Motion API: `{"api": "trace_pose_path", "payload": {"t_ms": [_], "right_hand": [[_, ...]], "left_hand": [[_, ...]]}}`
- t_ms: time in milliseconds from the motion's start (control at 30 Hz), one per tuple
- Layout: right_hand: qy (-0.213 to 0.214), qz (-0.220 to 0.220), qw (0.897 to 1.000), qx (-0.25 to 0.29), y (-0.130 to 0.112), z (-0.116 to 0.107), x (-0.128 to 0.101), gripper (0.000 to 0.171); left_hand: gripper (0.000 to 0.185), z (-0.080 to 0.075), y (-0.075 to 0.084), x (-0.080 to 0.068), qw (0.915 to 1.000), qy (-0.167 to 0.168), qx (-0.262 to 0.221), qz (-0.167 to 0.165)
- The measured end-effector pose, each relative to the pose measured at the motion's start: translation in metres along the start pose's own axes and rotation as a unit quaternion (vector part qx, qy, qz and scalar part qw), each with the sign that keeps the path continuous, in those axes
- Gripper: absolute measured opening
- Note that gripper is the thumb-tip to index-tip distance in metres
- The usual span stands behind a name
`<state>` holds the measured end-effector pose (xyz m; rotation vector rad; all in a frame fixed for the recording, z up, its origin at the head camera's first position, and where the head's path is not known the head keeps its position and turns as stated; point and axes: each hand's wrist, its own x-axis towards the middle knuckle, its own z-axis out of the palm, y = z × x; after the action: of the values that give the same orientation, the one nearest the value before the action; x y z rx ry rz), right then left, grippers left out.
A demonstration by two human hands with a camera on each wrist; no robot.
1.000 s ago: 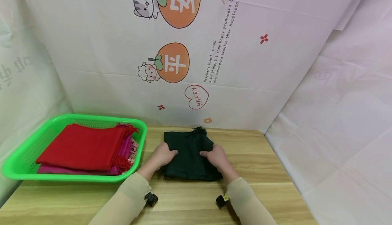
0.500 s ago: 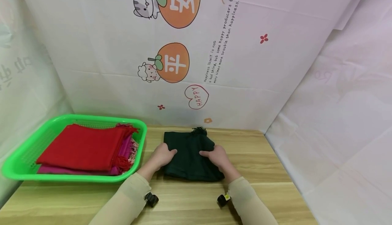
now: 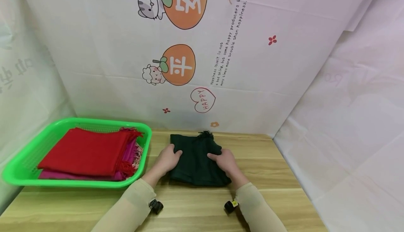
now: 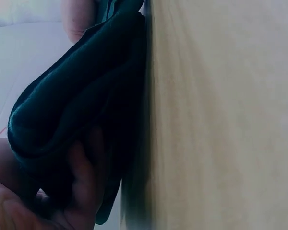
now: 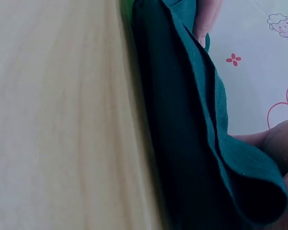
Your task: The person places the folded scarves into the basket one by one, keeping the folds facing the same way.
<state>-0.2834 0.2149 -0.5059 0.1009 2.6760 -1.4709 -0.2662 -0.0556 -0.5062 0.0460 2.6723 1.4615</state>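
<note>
A folded dark green scarf (image 3: 196, 165) lies on the wooden table, its black-looking fringe (image 3: 206, 134) sticking out at the back. My left hand (image 3: 168, 159) grips its left side, thumb on top. In the left wrist view the fingers (image 4: 84, 177) reach under a rounded fold of the cloth (image 4: 81, 96). On the opposite side my right hand (image 3: 224, 160) pinches the scarf's right edge, thumb over the upper layer. The right wrist view shows several layers of the scarf (image 5: 182, 120) and a curled fold beside the fingers.
A green plastic basket (image 3: 79, 183) stands left on the table (image 3: 265, 197). Inside it a folded red scarf (image 3: 85, 151) lies over a magenta one (image 3: 129, 155), with fringes at the right. White printed sheets (image 3: 252, 84) enclose the table's back and sides.
My left hand has shifted slightly up and the scarf's left back corner has moved a little right. My right hand still grips the right edge, having moved slightly right.
</note>
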Motion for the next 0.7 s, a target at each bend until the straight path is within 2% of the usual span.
{"api": "trace_pose_path", "payload": {"t_ms": [433,700], "right_hand": [[0.012,-0.034,0.999,0.015,-0.004,-0.003,0.0,0.043],[0.02,-0.043,0.999,0.002,-0.009,-0.003,-0.003,0.046]], "left_hand": [[0.058,-0.01,0.013,-0.01,0.9994,0.021,0.016,0.022],[0.058,-0.016,0.021,-0.016,0.9992,0.021,0.02,0.029]]}}
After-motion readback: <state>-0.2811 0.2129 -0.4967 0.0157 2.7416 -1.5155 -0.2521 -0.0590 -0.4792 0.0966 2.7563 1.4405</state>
